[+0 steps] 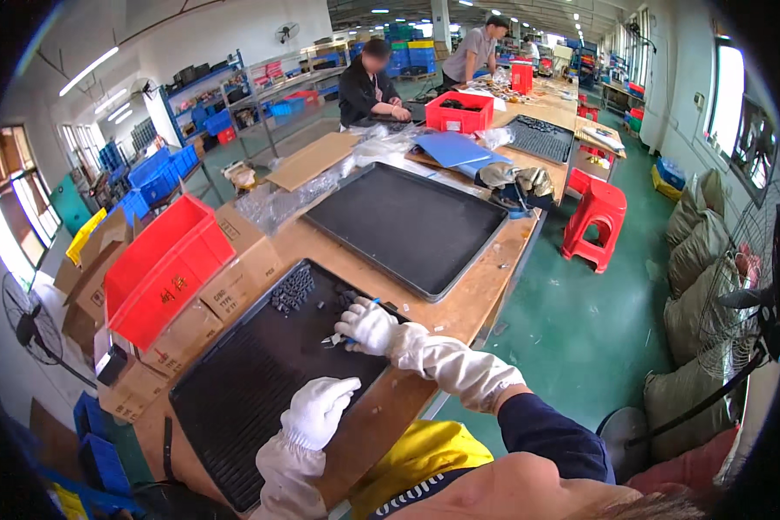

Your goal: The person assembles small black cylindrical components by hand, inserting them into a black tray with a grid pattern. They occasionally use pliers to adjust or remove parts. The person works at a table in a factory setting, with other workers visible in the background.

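Observation:
My right hand [368, 327], in a white glove, is closed round a pair of cutting pliers [330, 341]. Their metal jaws point left over a ribbed black tray [260, 381], and a bit of blue handle shows at the glove. My left hand [319, 412], also gloved, is above the tray's near edge with its fingers pressed together. Whatever may be between those fingers is hidden. At the tray's far end lies a pile of small black parts [293, 290]. A few more small black pieces [345, 299] lie beside my right hand.
A large flat black tray [407, 225] lies farther along the wooden table. To the left, a red bin [169, 269] rests on cardboard boxes [242, 260]. Beyond are blue sheets [455, 150] and a red crate [459, 113], with two people working. A red stool [596, 221] stands right.

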A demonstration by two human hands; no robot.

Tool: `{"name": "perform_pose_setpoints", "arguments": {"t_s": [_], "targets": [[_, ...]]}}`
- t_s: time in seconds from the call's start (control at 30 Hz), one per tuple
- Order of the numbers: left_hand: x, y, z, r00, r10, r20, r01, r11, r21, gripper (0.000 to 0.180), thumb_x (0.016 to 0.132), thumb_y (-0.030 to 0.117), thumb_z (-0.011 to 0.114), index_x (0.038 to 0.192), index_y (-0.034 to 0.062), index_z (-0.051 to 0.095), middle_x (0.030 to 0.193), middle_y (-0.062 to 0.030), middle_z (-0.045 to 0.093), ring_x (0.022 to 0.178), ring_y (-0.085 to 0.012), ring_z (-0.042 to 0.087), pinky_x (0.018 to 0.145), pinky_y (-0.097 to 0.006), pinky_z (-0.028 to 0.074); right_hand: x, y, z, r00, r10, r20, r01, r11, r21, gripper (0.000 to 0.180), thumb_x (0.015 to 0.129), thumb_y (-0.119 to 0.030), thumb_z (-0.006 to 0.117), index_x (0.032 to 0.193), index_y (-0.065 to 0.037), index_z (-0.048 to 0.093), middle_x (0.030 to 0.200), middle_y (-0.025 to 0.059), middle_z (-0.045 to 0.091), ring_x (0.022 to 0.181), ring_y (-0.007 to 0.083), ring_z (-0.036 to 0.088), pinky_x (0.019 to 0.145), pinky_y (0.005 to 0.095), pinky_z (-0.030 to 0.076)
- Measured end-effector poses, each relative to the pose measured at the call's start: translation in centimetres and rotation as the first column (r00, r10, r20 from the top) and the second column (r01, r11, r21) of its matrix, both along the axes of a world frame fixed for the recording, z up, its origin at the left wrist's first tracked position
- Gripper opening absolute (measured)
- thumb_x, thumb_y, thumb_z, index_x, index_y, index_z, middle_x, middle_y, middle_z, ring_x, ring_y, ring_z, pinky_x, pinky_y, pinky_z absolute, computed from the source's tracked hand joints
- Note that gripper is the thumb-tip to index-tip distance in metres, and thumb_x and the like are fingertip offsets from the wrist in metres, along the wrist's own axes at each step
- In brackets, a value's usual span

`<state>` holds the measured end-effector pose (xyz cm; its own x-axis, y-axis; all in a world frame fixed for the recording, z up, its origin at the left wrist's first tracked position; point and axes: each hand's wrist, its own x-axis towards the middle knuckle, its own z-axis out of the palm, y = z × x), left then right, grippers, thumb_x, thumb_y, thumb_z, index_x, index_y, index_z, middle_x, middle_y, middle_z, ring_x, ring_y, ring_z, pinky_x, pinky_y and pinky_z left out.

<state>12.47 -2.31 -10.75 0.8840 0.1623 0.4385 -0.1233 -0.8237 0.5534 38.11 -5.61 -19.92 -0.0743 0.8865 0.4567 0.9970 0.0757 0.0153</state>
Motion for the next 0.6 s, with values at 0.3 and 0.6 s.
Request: {"name": "perform_pose_setpoints", "arguments": {"t_s": [0.3, 0.6], "targets": [[-1.6, 1.1, -2.9, 0.995, 0.094, -0.028, -0.093, 0.995, 0.035, 0.019, 0.084, 0.010, 0.071, 0.103, 0.0087, 0.074, 0.097, -0.0113, 0.072, 0.089, -0.0280, 0.069, 0.079, -0.037, 0.056, -0.9, -1.1, 0.7, 0.997, 0.071, -0.010, -0.067, 0.970, 0.236, 0.045, 0.069, -0.033, 0.079, 0.106, -0.014, 0.063, 0.096, 0.0055, 0.059, 0.100, 0.0282, 0.058, 0.097, 0.0454, 0.043], [2.1, 1.3, -4.0, 0.906, -0.029, -0.422, -0.059, 0.979, -0.194, 0.030, 0.097, 0.030, 0.054, 0.120, 0.0180, 0.069, 0.121, -0.0094, 0.068, 0.112, -0.0308, 0.063, 0.095, -0.044, 0.052, 6.2, -15.3, 1.3, 0.862, -0.455, -0.224, 0.485, 0.869, 0.101, 0.042, 0.079, -0.029, 0.079, 0.112, -0.007, 0.068, 0.103, 0.0146, 0.070, 0.093, 0.0343, 0.066, 0.084, 0.0452, 0.053]]}}
